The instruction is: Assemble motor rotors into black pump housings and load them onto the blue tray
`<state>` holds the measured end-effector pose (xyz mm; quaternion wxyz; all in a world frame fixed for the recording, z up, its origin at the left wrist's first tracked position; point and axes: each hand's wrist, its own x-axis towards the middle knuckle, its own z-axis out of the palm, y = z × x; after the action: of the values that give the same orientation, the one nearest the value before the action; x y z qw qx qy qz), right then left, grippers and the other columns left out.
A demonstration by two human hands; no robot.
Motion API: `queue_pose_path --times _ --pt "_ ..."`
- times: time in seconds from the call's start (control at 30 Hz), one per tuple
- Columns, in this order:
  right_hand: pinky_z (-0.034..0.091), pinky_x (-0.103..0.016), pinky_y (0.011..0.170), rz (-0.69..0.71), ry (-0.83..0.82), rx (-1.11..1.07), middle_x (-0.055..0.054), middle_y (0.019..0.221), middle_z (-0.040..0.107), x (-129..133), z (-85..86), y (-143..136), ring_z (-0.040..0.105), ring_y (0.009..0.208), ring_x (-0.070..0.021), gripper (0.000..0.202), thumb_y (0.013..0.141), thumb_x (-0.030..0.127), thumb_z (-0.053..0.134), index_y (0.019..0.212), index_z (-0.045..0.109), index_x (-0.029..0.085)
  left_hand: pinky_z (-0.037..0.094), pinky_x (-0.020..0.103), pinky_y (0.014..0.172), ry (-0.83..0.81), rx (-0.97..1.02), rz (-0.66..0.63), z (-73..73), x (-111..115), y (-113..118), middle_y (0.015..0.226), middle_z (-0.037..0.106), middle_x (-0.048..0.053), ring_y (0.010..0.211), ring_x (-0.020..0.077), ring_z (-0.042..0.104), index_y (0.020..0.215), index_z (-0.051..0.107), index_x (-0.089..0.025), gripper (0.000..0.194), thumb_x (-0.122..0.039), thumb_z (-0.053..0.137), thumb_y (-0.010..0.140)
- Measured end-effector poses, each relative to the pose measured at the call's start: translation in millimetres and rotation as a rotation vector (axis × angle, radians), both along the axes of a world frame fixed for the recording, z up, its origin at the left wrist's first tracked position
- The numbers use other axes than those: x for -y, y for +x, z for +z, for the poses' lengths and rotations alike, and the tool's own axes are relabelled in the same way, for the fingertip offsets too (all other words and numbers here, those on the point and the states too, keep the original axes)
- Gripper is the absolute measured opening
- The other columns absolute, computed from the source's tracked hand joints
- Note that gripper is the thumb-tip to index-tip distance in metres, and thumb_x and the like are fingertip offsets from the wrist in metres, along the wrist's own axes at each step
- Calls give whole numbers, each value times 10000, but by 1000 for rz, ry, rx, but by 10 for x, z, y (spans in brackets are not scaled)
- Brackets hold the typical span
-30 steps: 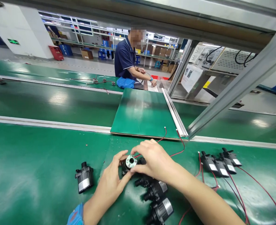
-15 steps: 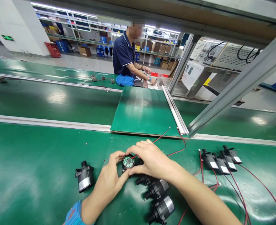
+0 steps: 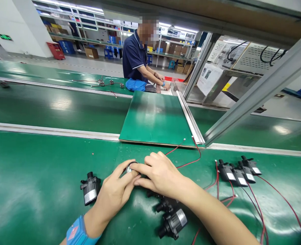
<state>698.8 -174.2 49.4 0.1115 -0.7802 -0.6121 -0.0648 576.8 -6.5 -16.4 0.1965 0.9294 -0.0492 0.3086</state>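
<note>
My left hand (image 3: 120,185) is closed around a small black pump (image 3: 129,168), its round end turned up toward me. Most of that pump is hidden behind fingers. From the other side, my right hand (image 3: 159,175) grips it too, with the index finger over the round end and the thumb low at the edge. Left of my hands a black pump (image 3: 90,190) with a white label stands on the green bench. Under my right forearm lies another labelled pump (image 3: 173,223), with a partly hidden pump (image 3: 163,206) just behind it.
Several black pumps (image 3: 239,175) with red leads lie at the right. Red-black wires (image 3: 191,162) run beyond my right hand. A green board (image 3: 155,119) bridges the channel ahead, beside a metal post (image 3: 255,92). Across it, a person in a dark shirt (image 3: 135,56) works with both hands.
My right index finger has moved over the pump's round end, covering the green circuit board that showed before. My left fingers have also closed further over it. The view has shifted slightly.
</note>
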Motion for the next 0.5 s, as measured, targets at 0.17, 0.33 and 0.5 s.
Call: queue_pose_path --times 0.17,0.33,0.5 --pt "340 -361 731 -22 -15 25 -44 877 646 -91 -72 38 515 858 -223 493 1009 603 373 1332 582 295 556 330 1003 -64 -98 13 14 -34 103 1308 616 101 1176 210 646 1131 665 -239 229 -254 483 992" --pt "362 -346 750 -189 -97 57 -67 912 675 -16 -50 392 564 903 -227 331 1044 370 422 1264 655 290 511 411 1050 -340 -267 16 103 -22 473 1290 636 103 1192 232 637 1276 574 -233 330 -352 507 976" --pt "421 -329 808 -280 -197 -83 -64 999 728 298 -84 710 645 957 -225 320 1023 255 446 1185 719 297 567 307 814 -437 -455 -91 252 113 925 988 775 27 922 199 729 1069 648 -227 230 -384 545 935"
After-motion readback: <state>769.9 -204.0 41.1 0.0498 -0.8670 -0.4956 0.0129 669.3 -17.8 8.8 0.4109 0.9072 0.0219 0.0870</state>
